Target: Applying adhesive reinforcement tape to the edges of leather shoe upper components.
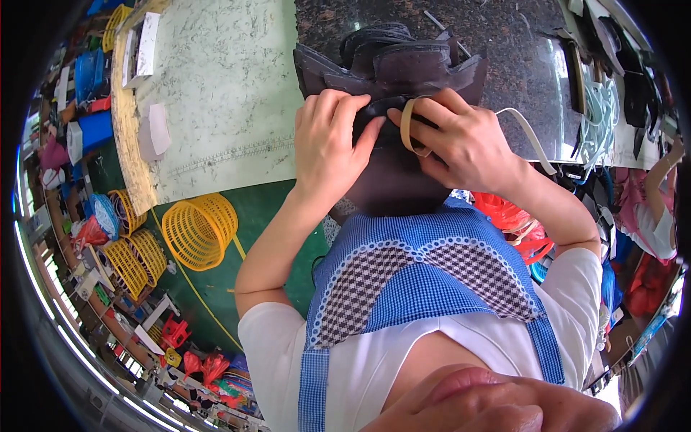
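Dark piece point(396, 176): one, upper centre, under our two hands.
Left hand point(327, 140): thumb and forefinger pinch the piece's edge.
Right hand point(468, 137): fingers curled closed around one tan strip point(407, 129).
Dark stack point(410, 61): top centre; pieces overlap, so we cannot count them.
Writing: ruler scale point(237, 158), left of centre, too small for us to read.
Yellow basket point(220, 212): one large, left of centre.

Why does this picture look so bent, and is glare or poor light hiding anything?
Head view: wide fisheye distortion, with the light strips at lower left bowing along a dark rim; head view: pale glare on the right side of the stone tabletop; head view: left hand and right hand look fairly sharp, but the dark piece shows little surface detail.
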`<control>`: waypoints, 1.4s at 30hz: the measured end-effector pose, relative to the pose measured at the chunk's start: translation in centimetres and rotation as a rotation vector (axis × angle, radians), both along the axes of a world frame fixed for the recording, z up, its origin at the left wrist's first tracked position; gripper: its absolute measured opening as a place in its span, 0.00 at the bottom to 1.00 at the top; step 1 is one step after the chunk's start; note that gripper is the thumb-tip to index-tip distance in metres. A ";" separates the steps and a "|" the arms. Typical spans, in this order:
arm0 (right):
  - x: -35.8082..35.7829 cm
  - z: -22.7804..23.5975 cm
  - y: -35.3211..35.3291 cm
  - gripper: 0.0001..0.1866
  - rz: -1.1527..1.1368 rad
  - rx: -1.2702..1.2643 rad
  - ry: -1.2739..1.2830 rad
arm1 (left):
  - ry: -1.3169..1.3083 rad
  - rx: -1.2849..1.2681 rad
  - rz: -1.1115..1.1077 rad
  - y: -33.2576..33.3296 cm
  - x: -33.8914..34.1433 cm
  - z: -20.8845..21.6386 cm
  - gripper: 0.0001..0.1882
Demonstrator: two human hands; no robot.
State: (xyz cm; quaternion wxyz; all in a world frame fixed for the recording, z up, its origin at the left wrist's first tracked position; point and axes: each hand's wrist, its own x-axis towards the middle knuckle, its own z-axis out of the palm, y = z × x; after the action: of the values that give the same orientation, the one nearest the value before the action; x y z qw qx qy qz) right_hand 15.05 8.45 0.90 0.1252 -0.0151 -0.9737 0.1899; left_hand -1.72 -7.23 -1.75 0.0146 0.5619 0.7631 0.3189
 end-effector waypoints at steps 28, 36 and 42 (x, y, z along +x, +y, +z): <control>1.9 -0.8 0.6 0.19 -0.062 0.014 0.053 | 0.209 -0.268 -0.424 -4.4 -0.1 2.6 0.24; 1.3 -1.2 1.2 0.18 -0.011 0.025 0.105 | -0.214 0.093 -0.188 -2.3 -0.8 1.7 0.28; -0.5 -1.8 2.2 0.14 -0.240 -0.572 0.116 | -0.044 0.047 -0.207 -0.4 -0.4 0.1 0.31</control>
State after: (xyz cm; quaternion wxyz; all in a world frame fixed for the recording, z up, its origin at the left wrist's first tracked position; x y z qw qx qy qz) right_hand 14.54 10.68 -0.89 0.1928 -0.1539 -0.8631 0.4406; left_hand -2.11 -7.61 -1.67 0.0510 0.6307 0.6927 0.3460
